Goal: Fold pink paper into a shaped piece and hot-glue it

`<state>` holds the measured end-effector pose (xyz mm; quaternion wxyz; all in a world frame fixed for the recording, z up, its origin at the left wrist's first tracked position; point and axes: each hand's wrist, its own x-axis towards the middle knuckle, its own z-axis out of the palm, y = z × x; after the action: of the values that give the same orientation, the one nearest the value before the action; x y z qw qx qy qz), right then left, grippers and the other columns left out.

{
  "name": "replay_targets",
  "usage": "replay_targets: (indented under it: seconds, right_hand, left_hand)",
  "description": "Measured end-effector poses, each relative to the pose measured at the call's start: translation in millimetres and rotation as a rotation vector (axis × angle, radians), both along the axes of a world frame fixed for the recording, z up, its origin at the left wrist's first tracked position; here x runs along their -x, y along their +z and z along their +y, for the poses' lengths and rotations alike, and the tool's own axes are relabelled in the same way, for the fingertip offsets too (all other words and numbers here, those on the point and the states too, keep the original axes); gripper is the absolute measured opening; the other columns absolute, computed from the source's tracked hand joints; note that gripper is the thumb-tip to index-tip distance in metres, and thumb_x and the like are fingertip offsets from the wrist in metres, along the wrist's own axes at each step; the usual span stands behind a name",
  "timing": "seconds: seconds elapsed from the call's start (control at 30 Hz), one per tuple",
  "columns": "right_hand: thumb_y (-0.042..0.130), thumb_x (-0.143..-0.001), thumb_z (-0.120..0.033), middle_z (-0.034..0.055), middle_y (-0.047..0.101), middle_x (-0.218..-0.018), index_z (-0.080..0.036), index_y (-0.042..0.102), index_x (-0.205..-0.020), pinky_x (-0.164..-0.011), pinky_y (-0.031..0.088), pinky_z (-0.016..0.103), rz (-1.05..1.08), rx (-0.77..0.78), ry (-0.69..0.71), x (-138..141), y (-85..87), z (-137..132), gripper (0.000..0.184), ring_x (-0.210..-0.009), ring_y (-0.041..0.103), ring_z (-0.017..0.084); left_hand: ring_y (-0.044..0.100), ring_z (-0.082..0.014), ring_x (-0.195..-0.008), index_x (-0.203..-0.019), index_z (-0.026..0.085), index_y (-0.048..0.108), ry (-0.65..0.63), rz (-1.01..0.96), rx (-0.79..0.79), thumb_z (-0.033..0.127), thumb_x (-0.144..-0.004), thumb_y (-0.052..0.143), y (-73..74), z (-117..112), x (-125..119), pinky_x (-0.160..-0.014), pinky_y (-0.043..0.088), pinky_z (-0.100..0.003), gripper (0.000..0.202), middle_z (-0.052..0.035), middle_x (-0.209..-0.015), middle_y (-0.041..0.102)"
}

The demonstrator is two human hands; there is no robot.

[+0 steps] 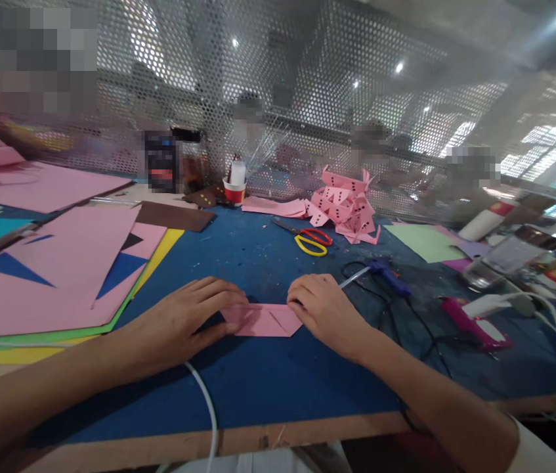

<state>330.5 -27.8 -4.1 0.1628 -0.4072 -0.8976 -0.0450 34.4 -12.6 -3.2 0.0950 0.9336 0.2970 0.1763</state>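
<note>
Two hands press flat on a folded pink paper piece (262, 320) at the desk's (268, 387) centre: the left hand (179, 322) covers its 9 o'clock end, the right hand (324, 312) its 3 o'clock end, fingers spread, gripping nothing. At 12 o'clock lie scissors (310, 240); at 2 o'clock, a glue gun (388, 272).

Folded paper (262, 320) on table (268, 387); scissors (310, 238) behind it, apparently glue gun (388, 272) right.
</note>
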Motion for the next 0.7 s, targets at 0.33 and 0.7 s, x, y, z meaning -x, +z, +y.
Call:
replay_targets:
  seconds: [0.33,0.7]
  right_hand:
    - [0.060,-0.097,-0.020,0.0056,0.067,-0.106,-0.018,0.061,-0.095,-0.089,0.037,0.035,0.123,0.110,0.005,4,3.8,-3,0.003,-0.103,0.059,0.020]
    - [0.061,-0.096,-0.020,-0.0015,0.071,-0.092,-0.021,0.064,-0.092,-0.080,0.037,0.030,0.303,0.231,-0.091,7,28.0,1,0.005,-0.086,0.062,0.016]
  left_hand:
    - [0.059,-0.0210,-0.115,-0.120,0.024,0.065,0.070,-0.035,-0.033,0.024,-0.101,0.044,-3.8,4,-3,-0.101,0.046,-0.036,0.027,-0.0049,-0.121,0.068]
    - [0.056,-0.0266,-0.119,-0.117,0.027,0.066,0.345,-0.243,-0.139,0.046,-0.099,0.050,14.6,14,9,-0.104,0.042,-0.045,0.031,-0.0043,-0.119,0.069]
